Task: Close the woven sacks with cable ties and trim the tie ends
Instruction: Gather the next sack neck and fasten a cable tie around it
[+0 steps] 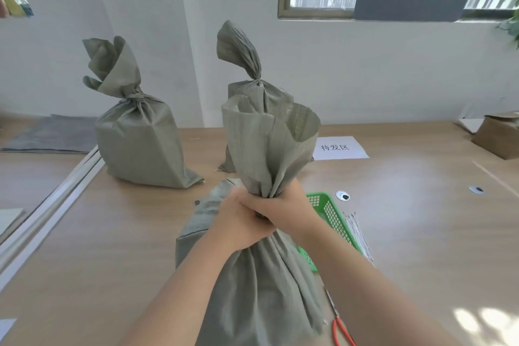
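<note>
A grey-green woven sack (261,289) stands on the table right in front of me. My left hand (238,222) and my right hand (283,209) both squeeze its gathered neck, and the open mouth flares upward above them. Two more sacks with cinched necks stand behind it: one at the left (137,146), one at the middle (252,87). A bundle of white cable ties (358,233) lies to the right of a green basket. Red-handled cutters (341,326) lie at the lower right, partly hidden by my right arm.
The green plastic basket (331,213) sits just right of the held sack. A white paper label (338,147) lies further back. A brown cardboard box (497,132) is at the far right, grey folded cloth (53,135) at the far left, and a white rail (50,205) crosses the left side.
</note>
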Demonstrator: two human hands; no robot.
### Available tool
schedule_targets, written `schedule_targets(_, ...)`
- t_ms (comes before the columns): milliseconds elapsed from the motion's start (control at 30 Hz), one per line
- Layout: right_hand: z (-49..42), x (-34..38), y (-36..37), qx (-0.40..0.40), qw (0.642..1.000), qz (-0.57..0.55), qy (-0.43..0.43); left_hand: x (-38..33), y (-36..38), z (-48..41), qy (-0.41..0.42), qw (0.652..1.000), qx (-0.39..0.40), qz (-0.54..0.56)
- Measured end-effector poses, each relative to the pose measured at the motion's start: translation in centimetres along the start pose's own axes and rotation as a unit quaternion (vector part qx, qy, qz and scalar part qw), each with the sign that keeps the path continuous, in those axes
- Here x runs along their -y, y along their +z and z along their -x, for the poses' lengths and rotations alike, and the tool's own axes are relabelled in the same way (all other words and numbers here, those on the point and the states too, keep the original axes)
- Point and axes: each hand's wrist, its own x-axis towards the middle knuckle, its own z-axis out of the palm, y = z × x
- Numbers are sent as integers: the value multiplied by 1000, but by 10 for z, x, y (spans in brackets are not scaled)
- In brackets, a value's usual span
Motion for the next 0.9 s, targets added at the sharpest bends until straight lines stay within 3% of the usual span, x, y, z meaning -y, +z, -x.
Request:
schedule_targets(133, 0, -2, -5, 17, 996, -92, 12, -6, 4, -9, -46, 991, 73, -97)
schedule_targets(267, -7, -2, -10, 28, 988, -150, 2, -7, -2, -10, -98, 985, 121, -76)
schedule_targets(600, -25, -14, -1, 8, 949, -312, 47, -10, 9, -22, -126, 977, 100, -138)
schedule_targets(800, -25, -24, -8, 53, 950, -302, 52, -18, 9, -23, -103, 974, 100, -175)
schedule_targets(900, -27, -23, -17, 55, 953, -292, 57, -20, 8, -26, -111, 984, 105, -97)
